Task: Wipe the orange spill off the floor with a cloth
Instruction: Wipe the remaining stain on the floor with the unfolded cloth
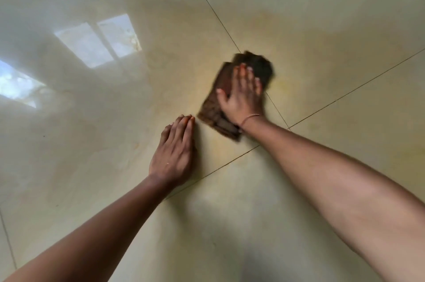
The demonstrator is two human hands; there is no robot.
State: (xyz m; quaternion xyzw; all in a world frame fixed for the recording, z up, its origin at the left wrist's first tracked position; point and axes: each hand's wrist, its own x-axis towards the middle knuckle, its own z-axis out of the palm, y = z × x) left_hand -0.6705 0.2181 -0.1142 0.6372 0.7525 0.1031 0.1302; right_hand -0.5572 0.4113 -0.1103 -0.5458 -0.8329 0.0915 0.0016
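A folded dark brown cloth (212,106) lies flat on the glossy beige tiled floor (322,17), blurred by motion. My right hand (241,95) presses down on it with straight, spread fingers. My left hand (173,155) rests flat on the floor just left of the cloth's near corner, fingers straight and together, not touching the cloth. A faint yellowish-orange smear (285,83) tints the tile to the right of the cloth and a paler one shows to its left.
Dark grout lines (345,95) cross the floor and meet under my right wrist. Bright window reflections (96,40) lie on the tiles at the left. Nothing else stands on the floor in view.
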